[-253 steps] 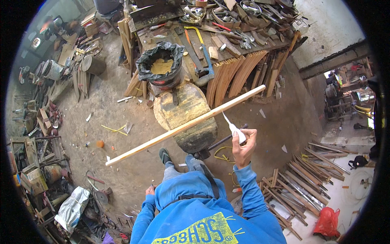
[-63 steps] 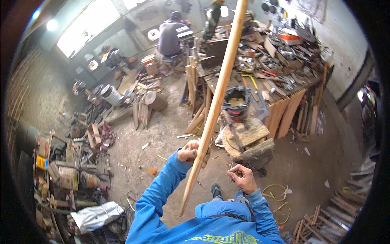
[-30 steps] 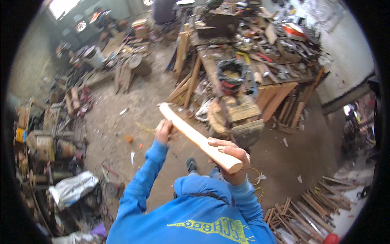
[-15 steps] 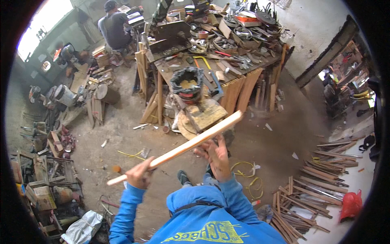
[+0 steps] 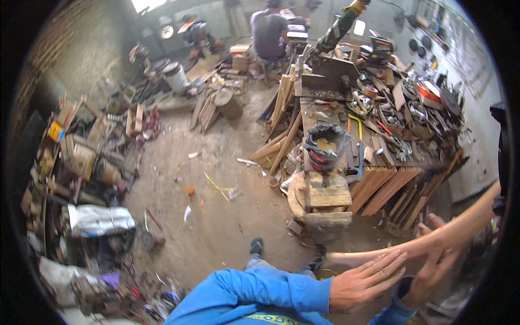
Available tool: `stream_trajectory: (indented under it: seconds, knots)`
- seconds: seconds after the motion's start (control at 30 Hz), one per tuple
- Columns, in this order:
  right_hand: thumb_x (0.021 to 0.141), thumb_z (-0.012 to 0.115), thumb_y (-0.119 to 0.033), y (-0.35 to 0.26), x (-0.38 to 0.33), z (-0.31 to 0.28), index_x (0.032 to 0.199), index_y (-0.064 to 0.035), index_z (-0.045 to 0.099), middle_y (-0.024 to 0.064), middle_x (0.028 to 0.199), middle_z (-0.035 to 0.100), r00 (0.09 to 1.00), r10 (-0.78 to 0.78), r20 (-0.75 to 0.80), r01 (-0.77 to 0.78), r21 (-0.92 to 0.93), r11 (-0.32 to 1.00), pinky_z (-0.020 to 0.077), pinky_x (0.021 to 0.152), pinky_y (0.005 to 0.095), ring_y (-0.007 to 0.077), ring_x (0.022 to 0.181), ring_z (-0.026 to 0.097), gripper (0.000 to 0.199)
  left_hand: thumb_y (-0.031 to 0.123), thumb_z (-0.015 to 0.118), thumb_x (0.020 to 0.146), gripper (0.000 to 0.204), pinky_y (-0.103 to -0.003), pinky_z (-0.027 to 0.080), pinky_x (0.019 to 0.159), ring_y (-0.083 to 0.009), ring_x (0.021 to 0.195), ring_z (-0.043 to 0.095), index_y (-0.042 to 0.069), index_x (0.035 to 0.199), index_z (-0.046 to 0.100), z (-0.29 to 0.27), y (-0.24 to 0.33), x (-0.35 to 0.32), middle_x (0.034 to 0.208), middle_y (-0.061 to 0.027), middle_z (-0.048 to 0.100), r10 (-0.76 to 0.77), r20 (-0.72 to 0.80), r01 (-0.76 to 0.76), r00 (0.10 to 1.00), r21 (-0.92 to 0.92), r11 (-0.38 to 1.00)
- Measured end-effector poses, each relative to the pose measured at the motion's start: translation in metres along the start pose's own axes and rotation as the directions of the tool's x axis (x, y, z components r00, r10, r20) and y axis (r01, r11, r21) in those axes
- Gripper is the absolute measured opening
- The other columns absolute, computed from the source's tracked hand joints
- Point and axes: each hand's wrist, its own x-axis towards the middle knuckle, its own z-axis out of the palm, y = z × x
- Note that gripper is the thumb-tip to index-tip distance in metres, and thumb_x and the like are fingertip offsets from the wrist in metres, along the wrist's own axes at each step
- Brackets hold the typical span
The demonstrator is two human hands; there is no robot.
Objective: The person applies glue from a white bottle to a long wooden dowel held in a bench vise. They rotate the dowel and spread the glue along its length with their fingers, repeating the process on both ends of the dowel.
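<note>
A long, pale, smooth wooden strip (image 5: 460,227) lies across both my hands at the lower right and runs out to the right rim. It looks bent there, though the lens curves edges. My right hand (image 5: 433,271) is wrapped round it from below, with fingertips showing above the far edge. My left hand (image 5: 360,284) reaches over from the left, its fingers straight and close together, laid against the strip's near side. Beyond the hands stands a wooden block stand (image 5: 327,192), bearing a pot lined with black plastic (image 5: 326,146).
A workbench (image 5: 319,111) heaped with tools stands behind the pot, curved boards (image 5: 387,187) leaning on its front. Scrap and boxes (image 5: 81,157) line the left side. Another person (image 5: 269,35) sits at the back. Bits of litter dot the floor (image 5: 173,179).
My view has turned left, and the strip has swung to the right. My left hand has gone from gripping the strip's left end to lying flat beside my right hand.
</note>
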Motion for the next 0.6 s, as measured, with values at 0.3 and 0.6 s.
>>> stream_trajectory:
  seconds: [0.3,0.6]
  knots:
    - [0.09,0.055,0.004,0.169,0.134,-0.138,0.142,-0.0064,0.043,0.0191,0.119,0.063,0.646,0.116,0.755,0.228,-0.335,0.914,0.0528,0.09,0.0379,0.025,0.101,0.064,0.055,0.018,0.063,0.083,0.039,-0.048,0.054,0.084,-0.0394,0.101,0.066,0.009,0.121,0.064,0.1,-0.1,-0.104,0.106,-0.0222,0.069,-0.841,0.51,0.862,0.183,0.329,0.386]
    - [0.083,0.059,-0.001,0.273,0.155,-0.053,0.136,-0.0133,0.053,0.0118,0.103,0.063,0.237,0.06,0.97,0.629,-0.2,0.751,0.0467,0.085,0.0419,0.0322,0.095,0.058,0.055,0.037,0.055,0.095,0.04,-0.047,0.056,0.082,-0.035,0.096,0.07,0.007,0.121,0.065,0.123,-0.191,-0.319,0.105,-0.0182,0.072,-0.928,-0.127,0.802,-0.351,-0.553,-0.228]
